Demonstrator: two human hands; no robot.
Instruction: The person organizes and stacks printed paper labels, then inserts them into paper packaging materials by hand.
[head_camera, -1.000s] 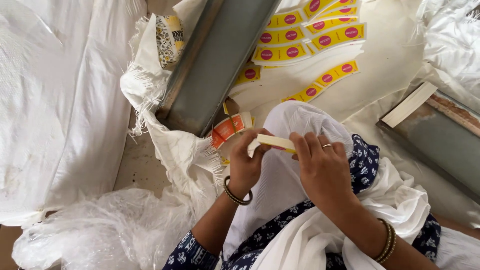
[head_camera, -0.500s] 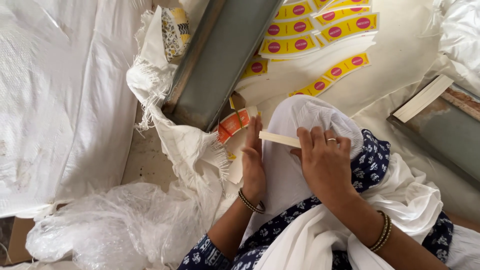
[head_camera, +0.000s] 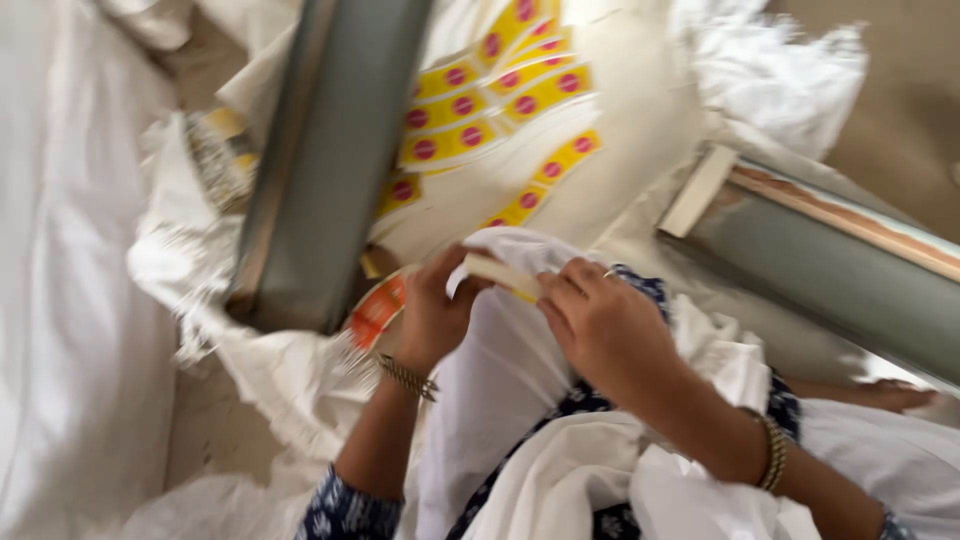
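Pinched between left hand (head_camera: 430, 320) and right hand (head_camera: 605, 325): pale strip (head_camera: 500, 274).

Left hand (head_camera: 432, 318) risen from flat against the white cloth (head_camera: 500, 370) half a second ago, back up to the near end of the pale strip (head_camera: 503, 274), as it was a second ago. Right hand (head_camera: 603, 325) shifted slightly leftward along that strip, fingers now closing over its far end. View swung and blurred: grey metal beam (head_camera: 325, 160) now upright through the top of the frame rather than slanted, yellow stickers with red dots (head_camera: 490, 100) nearer the centre, second grey beam (head_camera: 830, 270) showing much more of its length at right.
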